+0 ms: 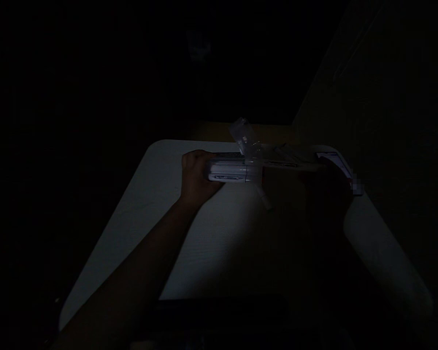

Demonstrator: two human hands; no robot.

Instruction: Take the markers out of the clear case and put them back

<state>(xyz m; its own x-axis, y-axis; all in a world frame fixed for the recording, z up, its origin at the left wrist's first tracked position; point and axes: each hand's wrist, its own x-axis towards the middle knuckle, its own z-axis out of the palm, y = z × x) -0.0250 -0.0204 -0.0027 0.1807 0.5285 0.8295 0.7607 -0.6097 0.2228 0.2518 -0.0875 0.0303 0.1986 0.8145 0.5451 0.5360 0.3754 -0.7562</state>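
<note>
The scene is very dark. My left hand [199, 177] is closed around the near end of a white box [226, 171] wrapped in clear plastic film. A loose flap of the film [244, 136] sticks up from the box. My right hand [324, 194] lies in deep shadow at the far right, in a white sleeve [383, 248], next to a white and red printed card or package [332, 163]. Its fingers are hidden by the dark. A small white stick-like piece [264, 198] pokes down from the wrapped box.
A white table [131, 218] with rounded corners runs under my arms, and its far edge lies just beyond the box. Several dim flat items [286, 153] lie behind the box. Beyond the table, everything fades into darkness.
</note>
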